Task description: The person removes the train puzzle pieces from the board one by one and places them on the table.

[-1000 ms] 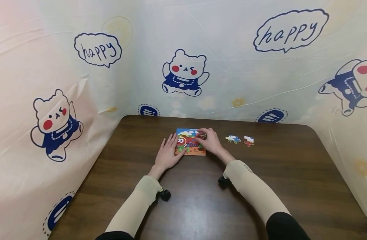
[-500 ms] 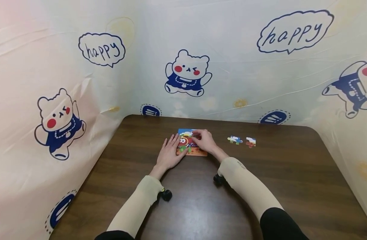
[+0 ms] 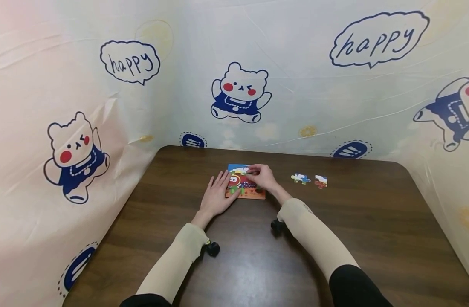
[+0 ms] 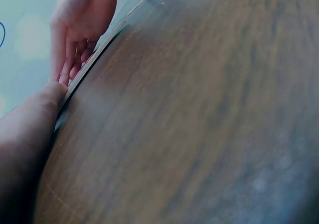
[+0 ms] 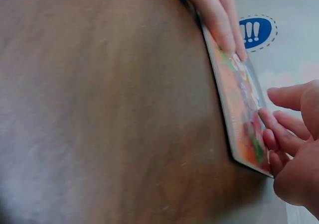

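Observation:
A colourful jigsaw puzzle (image 3: 253, 194) in a flat square tray lies on the brown table, showing a red cartoon figure under a blue sky. My left hand (image 3: 215, 197) rests flat on its left side, fingers straight and spread. Over its upper right part is my right hand (image 3: 265, 177), its fingertips bent down to the picture. In the right wrist view, the right thumb (image 5: 286, 95) stands apart from the fingers, which touch the puzzle surface, and no piece shows between them. The right palm covers part of the picture in the head view.
Two loose pieces lie right of the puzzle: a blue-and-white jigsaw piece (image 3: 300, 178) and a red-and-white jigsaw piece (image 3: 320, 181). Printed cloth (image 3: 240, 94) with bears rises behind the table (image 3: 234, 247) and along both sides.
My right hand has shifted a little left across the puzzle, and its fingers have loosened slightly. The left hand keeps its place, and both loose pieces stay put.

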`<state>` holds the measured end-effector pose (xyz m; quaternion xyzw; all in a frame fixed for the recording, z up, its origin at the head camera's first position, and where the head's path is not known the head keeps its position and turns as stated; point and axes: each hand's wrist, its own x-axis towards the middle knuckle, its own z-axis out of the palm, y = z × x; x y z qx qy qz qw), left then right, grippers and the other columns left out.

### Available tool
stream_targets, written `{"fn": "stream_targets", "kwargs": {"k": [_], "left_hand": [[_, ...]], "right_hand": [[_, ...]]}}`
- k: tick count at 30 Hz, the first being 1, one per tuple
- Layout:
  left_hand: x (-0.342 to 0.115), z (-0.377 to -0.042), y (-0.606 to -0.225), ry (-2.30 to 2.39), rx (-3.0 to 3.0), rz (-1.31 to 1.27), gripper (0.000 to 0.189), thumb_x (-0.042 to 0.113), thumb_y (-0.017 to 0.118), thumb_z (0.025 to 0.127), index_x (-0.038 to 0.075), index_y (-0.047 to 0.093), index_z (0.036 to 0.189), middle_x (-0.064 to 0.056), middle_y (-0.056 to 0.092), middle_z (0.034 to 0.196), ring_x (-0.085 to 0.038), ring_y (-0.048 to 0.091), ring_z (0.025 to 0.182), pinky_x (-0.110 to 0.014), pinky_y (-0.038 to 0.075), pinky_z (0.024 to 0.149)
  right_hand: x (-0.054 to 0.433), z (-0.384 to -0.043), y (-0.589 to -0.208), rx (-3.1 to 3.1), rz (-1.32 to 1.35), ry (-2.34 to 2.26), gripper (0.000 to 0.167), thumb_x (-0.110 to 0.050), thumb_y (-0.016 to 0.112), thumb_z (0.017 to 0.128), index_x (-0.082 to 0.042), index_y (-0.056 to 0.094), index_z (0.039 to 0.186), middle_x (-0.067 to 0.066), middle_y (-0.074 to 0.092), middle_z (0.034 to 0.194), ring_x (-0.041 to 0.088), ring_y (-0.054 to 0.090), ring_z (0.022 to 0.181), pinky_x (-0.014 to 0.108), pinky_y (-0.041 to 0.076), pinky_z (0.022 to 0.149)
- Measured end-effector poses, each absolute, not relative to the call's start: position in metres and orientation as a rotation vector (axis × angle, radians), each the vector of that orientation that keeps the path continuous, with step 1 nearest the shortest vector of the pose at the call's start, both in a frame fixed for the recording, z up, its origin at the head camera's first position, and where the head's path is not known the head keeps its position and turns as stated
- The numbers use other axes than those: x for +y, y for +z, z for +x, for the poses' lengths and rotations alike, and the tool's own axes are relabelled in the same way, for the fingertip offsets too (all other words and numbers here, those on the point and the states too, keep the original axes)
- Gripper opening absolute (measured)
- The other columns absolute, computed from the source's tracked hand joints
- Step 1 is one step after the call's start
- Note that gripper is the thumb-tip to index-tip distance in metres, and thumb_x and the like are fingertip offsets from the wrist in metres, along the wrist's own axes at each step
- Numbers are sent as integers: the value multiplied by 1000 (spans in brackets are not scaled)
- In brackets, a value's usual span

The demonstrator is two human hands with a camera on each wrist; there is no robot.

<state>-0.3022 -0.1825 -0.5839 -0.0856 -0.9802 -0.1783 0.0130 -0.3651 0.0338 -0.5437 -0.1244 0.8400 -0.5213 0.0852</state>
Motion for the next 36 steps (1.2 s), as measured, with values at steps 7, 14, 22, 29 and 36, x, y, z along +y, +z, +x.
{"fn": "stream_targets", "kwargs": {"k": [7, 14, 22, 29, 36], "left_hand": [[-181, -304, -584, -544, -3061, -279, 95, 77, 45, 106, 16, 27, 176, -6, 25, 185, -27, 18, 174, -56, 10, 143], [-182, -305, -584, -531, -3064, -284, 95, 78, 43, 106, 17, 26, 177, -5, 24, 185, -26, 17, 174, -55, 10, 143], [-182, -304, -585, -526, -3069, -276, 96, 79, 43, 106, 17, 27, 177, -5, 23, 185, -27, 17, 174, -55, 10, 143], [-182, -303, -583, -545, -3075, -271, 95, 78, 43, 106, 17, 26, 177, -5, 22, 185, -26, 16, 175, -55, 9, 143], [-182, -303, -584, -551, -3077, -265, 95, 78, 44, 106, 18, 26, 177, -4, 21, 186, -26, 15, 175, -55, 8, 143]], "right_hand": [[33, -368, -538, 2433, -225, -1513, 43, -11, 72, 107, -3, 67, 148, 19, 75, 138, 37, 63, 138, 58, 36, 131], [32, -370, -538, 2429, -305, -1490, 40, -13, 67, 109, -5, 68, 148, 16, 77, 140, 36, 57, 148, 66, 3, 136], [32, -370, -537, 2339, -280, -1539, 37, -16, 66, 110, -4, 70, 146, 17, 76, 141, 35, 49, 158, 68, -6, 137], [33, -374, -533, 2161, -207, -1602, 46, -11, 62, 111, -2, 60, 156, 18, 70, 150, 34, 57, 153, 51, 46, 129], [33, -373, -530, 2121, -206, -1601, 47, -8, 62, 110, -3, 59, 157, 18, 69, 151, 33, 56, 154, 47, 49, 126]]}}
